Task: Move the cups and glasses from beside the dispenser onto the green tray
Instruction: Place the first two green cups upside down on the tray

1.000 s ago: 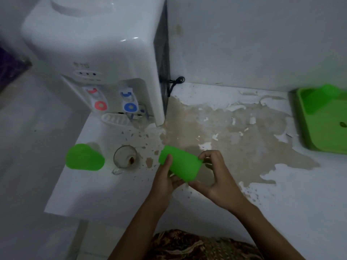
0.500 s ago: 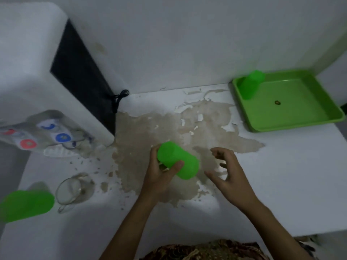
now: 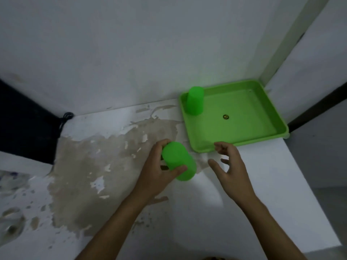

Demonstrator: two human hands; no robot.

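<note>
My left hand grips a green plastic cup, held tilted above the counter just left of the green tray's near corner. My right hand hovers beside it with fingers spread and nothing in it. The green tray sits at the back right against the wall. One green cup stands upside down in the tray's far left corner. A glass cup shows blurred at the lower left edge.
The dispenser's dark side and its cord fill the left. The white counter has a large brown patch of peeled paint. A small round mark lies in the tray's middle. Walls close the back and right.
The view has swung right, so the tray is now near and the dispenser front is out of sight. The cup passed from both hands to my left hand alone and moved toward the tray.
</note>
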